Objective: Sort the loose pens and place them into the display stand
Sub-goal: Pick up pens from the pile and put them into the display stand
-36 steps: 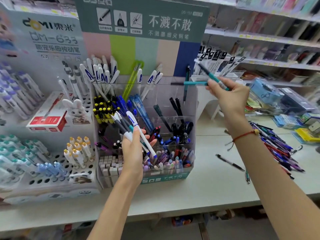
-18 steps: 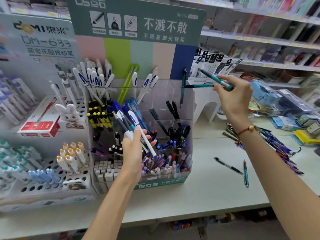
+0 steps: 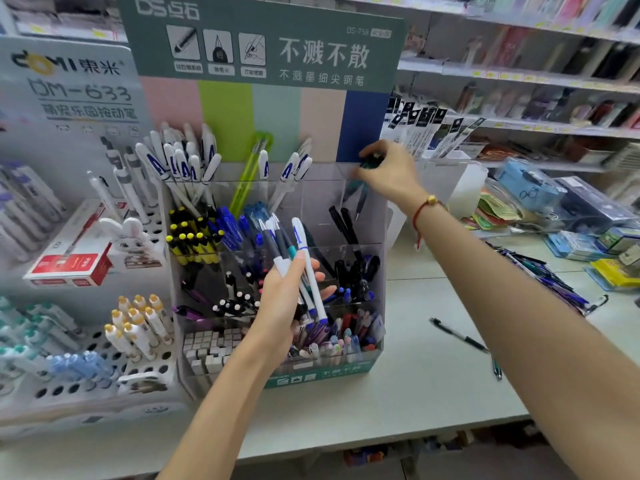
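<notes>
Since the earlier frame, my right hand (image 3: 388, 171) has dropped from beside the stand to the top rim of its rear right compartment, the teal pens now pointing down into it.

Nearest me, my left hand (image 3: 287, 303) is curled around a bundle of white and dark pens (image 3: 294, 258), fanned upward in front of the clear display stand (image 3: 377, 258). On the pale table (image 3: 415, 386), right of the stand, lie a black pen (image 3: 457, 336) and a teal pen (image 3: 497, 368), apart from each other. Farther right, a heap of loose pens (image 3: 543, 275) lies on the tabletop.

At the stand's back row, my right hand pinches the teal pens (image 3: 358, 190) by their upper ends; motion blur there leaves it unclear, I think, whether they are two or more. Behind rises the green header card (image 3: 263, 46).
</notes>
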Motion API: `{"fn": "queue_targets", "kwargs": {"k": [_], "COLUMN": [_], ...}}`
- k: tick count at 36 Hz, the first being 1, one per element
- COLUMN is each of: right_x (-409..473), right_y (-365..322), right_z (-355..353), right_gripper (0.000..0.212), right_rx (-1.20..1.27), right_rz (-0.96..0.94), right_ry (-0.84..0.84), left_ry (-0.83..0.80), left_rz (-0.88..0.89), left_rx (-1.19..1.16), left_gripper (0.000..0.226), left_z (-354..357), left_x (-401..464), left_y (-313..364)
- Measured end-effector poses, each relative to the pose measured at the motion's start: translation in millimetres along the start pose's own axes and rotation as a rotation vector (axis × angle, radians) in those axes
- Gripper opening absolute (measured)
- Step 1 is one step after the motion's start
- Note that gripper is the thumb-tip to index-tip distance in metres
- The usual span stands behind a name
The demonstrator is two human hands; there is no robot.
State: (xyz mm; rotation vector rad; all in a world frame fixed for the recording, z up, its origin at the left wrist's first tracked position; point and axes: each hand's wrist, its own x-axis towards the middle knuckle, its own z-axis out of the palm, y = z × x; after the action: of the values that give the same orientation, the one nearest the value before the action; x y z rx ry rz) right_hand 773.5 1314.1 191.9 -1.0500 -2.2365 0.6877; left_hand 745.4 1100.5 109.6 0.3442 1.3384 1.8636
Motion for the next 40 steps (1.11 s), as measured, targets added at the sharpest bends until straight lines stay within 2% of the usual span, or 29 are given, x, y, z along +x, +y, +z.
{"fn": "queue_targets", "kwargs": {"k": [3,5,6,8,11,13,18,21,24,27,30,32,36,40], "right_x": [-24.1,-46.3,-57.8,-81.5,-108.5,-116.2,-121.8,-123.6,-121.3,-117.0,-112.7,-110.0,-104.2,-95.7], "right_y": [7.0,5.6,4.6,2.1,1.3,3.1,12.6,18.0,17.9,15.3,10.3,6.9,-1.0,-9.2], "right_z": [8.0,8.7,8.8,9.2,11.8,11.8,-1.2,-8.6,-15.3,-21.7,-25.8,-25.3,-14.3,-13.1], "right_gripper": [0.045,0.034,0.025,0.018,0.034,0.032,0.024,0.022,0.026,0.015,0.012,0.012,0.016,0.018], "right_rx": [-0.009,0.040,0.085,0.196,0.322,0.412,0.737,0.762,0.837,0.827,0.790,0.751,0.597,0.623], "right_rz": [-0.073,-0.118,-0.123,-0.065,0.067,0.090,0.236,0.270,0.356,0.320,0.275,0.255,0.167,0.111], "right_ry": [0.212,0.362,0.368,0.185,-0.247,-0.348,-0.386,-0.409,-0.520,-0.646,-0.696,-0.681,-0.522,-0.422], "left_ry": [-0.060,-0.090,-0.103,-0.124,-0.180,-0.222,-0.294,-0.349,-0.421,-0.466,-0.493,-0.484,-0.353,-0.247], "left_rz": [-0.067,-0.101,-0.114,-0.132,-0.123,-0.113,-0.139,-0.167,-0.188,-0.220,-0.269,-0.260,-0.094,0.002], "left_rx": [0.000,0.025,0.051,0.122,0.263,0.315,0.243,0.221,0.274,0.284,0.211,0.187,0.319,0.278], "left_gripper": [0.028,0.028,0.028,0.028,0.028,0.026,0.023,0.025,0.025,0.030,0.030,0.029,0.025,0.020], "left_z": [-2.4,-3.9,-3.9,-2.4,1.9,5.4,8.3,5.6,4.3,2.7,2.4,3.7,7.4,-0.2], "left_x": [0.0,0.6,1.2,2.1,4.2,3.3,-3.7,-6.0,-9.7,-9.7,-7.3,-5.4,-0.9,1.8], "left_y": [-0.3,-0.6,-0.7,-0.5,-0.7,-0.1,2.3,3.3,7.4,13.5,20.1,22.4,22.4,29.4]}}
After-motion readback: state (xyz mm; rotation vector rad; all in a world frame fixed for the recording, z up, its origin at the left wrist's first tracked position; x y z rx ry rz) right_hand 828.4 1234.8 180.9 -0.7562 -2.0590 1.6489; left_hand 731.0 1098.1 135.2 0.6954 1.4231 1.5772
